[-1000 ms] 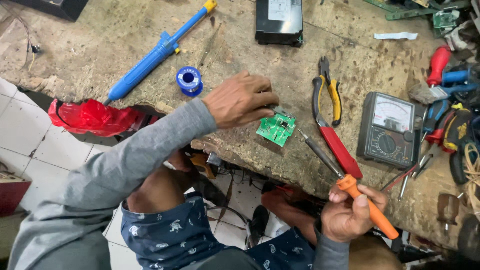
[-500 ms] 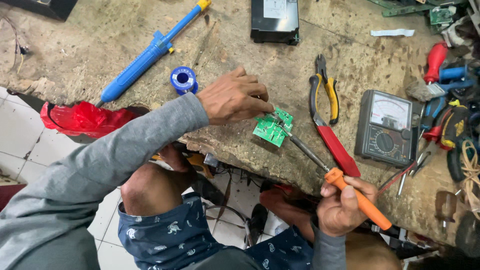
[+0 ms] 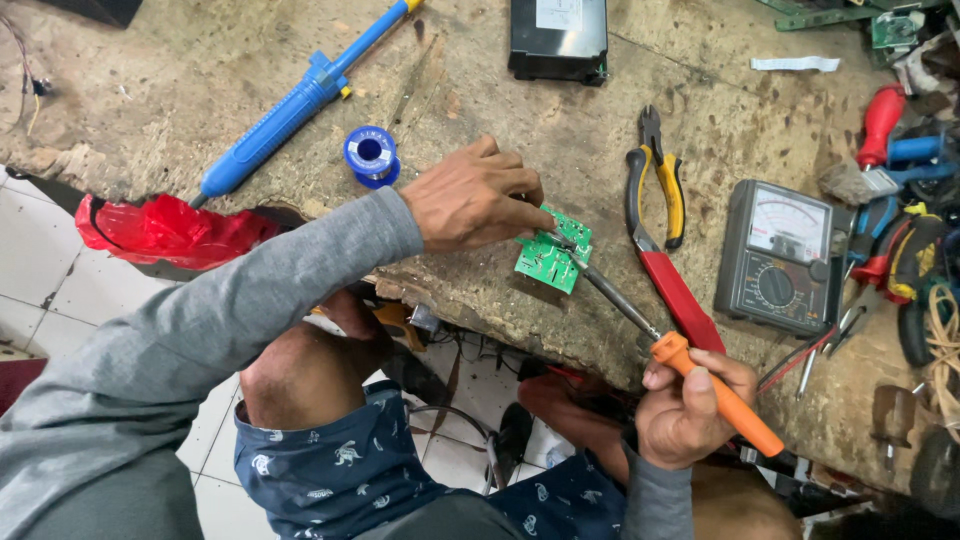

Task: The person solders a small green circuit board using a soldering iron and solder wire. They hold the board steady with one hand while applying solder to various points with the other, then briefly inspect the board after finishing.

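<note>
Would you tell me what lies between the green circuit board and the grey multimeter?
In the head view, yellow-handled pliers and a red-handled tool lie between them.

The dark grey rectangular analogue meter (image 3: 778, 256) lies at the right of the worn wooden bench, and its display is a pale, white-faced dial window (image 3: 790, 213) across its upper part, wider than tall, with curved scale arcs and a thin needle. Well to the upper left of that meter, at the far edge of the bench, lies a black rectangular box (image 3: 558, 40) bearing a white rectangular paper label (image 3: 559, 14) on its top face. Straight above the meter, far from it, lies a small white strip of paper tape (image 3: 795, 64), long and narrow, flat on the wood
</note>
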